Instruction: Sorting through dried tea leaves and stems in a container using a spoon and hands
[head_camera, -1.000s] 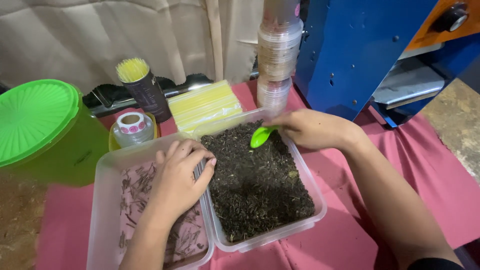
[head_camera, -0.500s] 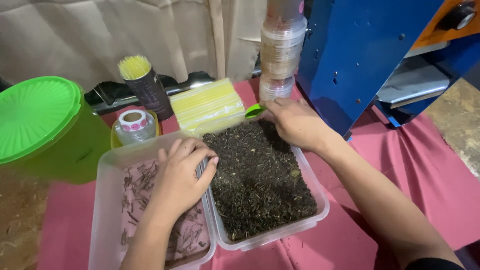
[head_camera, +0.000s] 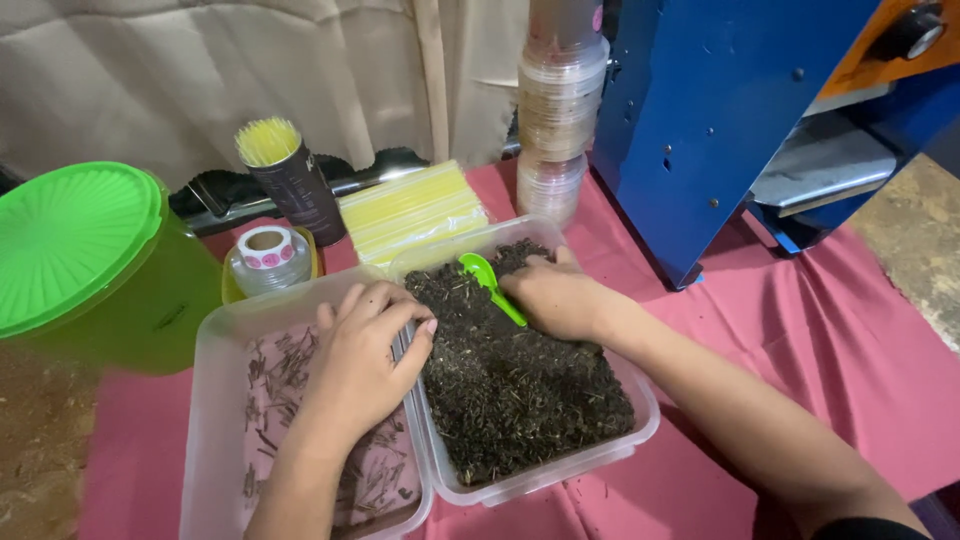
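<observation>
Two hands work in two clear plastic tubs side by side on a red cloth.
Right hand has its fingers closed around a green scoop, in the dark loose mix at the far end of the right tub. Left hand rests palm down, fingers loosely curled and holding nothing, on the left tub of thin twigs, at the shared rim.
</observation>
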